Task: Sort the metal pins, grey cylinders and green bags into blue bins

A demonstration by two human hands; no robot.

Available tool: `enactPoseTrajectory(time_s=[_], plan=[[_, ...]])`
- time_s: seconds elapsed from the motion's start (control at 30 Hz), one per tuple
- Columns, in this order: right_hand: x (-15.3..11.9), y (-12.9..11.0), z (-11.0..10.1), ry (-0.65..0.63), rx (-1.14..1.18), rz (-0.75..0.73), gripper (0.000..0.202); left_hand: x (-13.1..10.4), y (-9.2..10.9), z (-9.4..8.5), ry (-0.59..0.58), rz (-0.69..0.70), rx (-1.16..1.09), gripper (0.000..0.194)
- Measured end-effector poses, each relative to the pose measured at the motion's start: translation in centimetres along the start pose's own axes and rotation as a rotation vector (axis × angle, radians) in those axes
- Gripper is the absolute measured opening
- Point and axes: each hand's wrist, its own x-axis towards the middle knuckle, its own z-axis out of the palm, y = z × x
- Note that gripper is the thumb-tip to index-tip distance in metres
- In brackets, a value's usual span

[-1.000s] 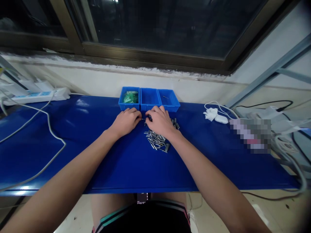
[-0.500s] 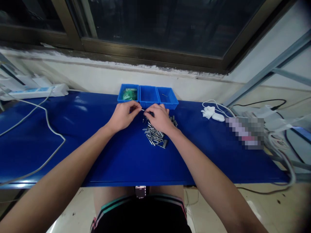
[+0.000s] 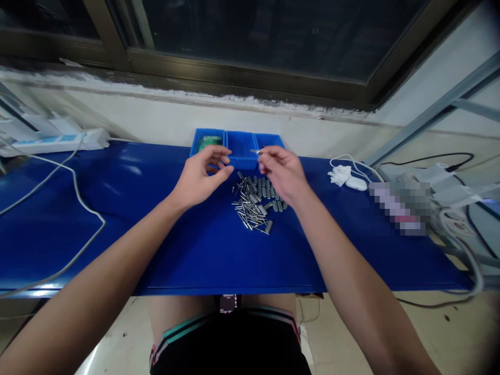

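Between the thumb and fingers of my right hand (image 3: 282, 169) is a thin metal pin (image 3: 254, 151), pointing left in front of the blue bins. My left hand (image 3: 203, 174) hangs by the left bin with its thumb and fingers apart and nothing between them. Below and between both hands lies a pile of thin metal pins (image 3: 250, 212), with several short grey cylinders (image 3: 269, 190) grouped at its upper right. The left blue bin (image 3: 191, 151) holds green pieces (image 3: 209, 141). My right hand partly covers the right blue bin (image 3: 275, 139).
The middle blue bin (image 3: 241, 141) stands against the wall. A white cable (image 3: 84, 209) runs across the left of the blue table (image 3: 187, 260), near a power strip (image 3: 58, 145). At the right lie a white plug-like item (image 3: 355, 182) and a blurred-out packet (image 3: 402, 208).
My hands have moved apart. My right hand has gone up and right with the pin, and my left fingers have opened off it. The grey cylinders are now uncovered.
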Motion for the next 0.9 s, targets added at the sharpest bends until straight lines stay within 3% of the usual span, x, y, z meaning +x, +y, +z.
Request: enactPoseTrajectory(time_s=[0.2,0.3,0.4,0.7,0.8,0.9], plan=[[1.0,-0.5,-3.7,0.275,0.119,0.196,0.039,-0.4,-0.8,0.0,-0.383,0.112,0.476,0.042],[1.7,0.8,-4.5,0.379,0.094,0.338,0.036,-0.5,-1.1,0.4,-0.465,0.095,0.527,0.041],[2.2,1.9,-4.8,0.421,0.031,0.368,0.035,-0.5,-1.4,0.7,-0.498,0.097,0.528,0.036],[2.3,2.3,-5.2,0.386,-0.086,0.334,0.038,-0.5,-1.5,1.2,-0.513,0.084,0.523,0.028],[1.9,2.0,-4.5,0.277,-0.201,0.248,0.028,-0.6,-1.2,1.4,-0.488,0.058,0.548,0.028],[1.1,2.0,-3.1,0.145,-0.422,0.07,0.021,-0.6,-0.8,1.6,-0.465,0.028,0.6,0.028]])
